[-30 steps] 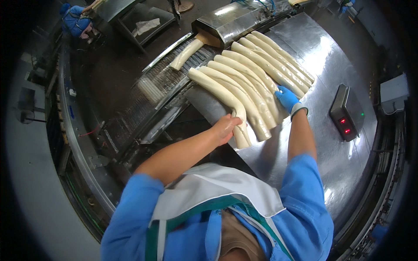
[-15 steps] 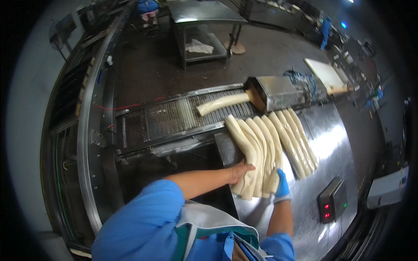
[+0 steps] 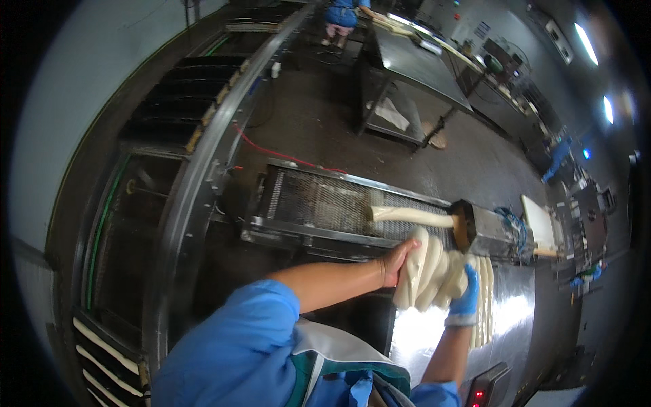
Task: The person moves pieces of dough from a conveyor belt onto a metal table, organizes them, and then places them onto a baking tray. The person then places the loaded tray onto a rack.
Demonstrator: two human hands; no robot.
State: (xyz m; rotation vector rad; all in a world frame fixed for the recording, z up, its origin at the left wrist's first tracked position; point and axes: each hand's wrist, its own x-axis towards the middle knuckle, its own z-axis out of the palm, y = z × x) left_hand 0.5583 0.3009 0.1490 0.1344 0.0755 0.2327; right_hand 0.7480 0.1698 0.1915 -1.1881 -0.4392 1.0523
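Observation:
A bundle of several thick, pale dough strips (image 3: 426,279) is squeezed between my hands above the left end of a shiny metal table (image 3: 513,298). My bare left hand (image 3: 396,263) grips its left side, thumb over the top. On its right side closes my right hand (image 3: 464,298), in a blue glove. The strips bulge and fold together; their undersides are partly hidden. More long dough strips (image 3: 485,302) lie side by side on the table, just right of the gloved hand. Beyond the bundle, one dough strip (image 3: 413,216) extends from a metal box-shaped machine (image 3: 489,232) onto a mesh conveyor (image 3: 319,201).
A device with a red display (image 3: 483,392) sits at the table's near edge. Lower left, dark trays (image 3: 112,363) hold pale strips beside a long metal rail (image 3: 203,176). Farther off are a steel table (image 3: 434,64) and a person in blue (image 3: 340,17).
My hands have gathered the left group of strips, lifted them off the table and moved them toward the conveyor. The view has turned, so the surroundings have shifted right and down.

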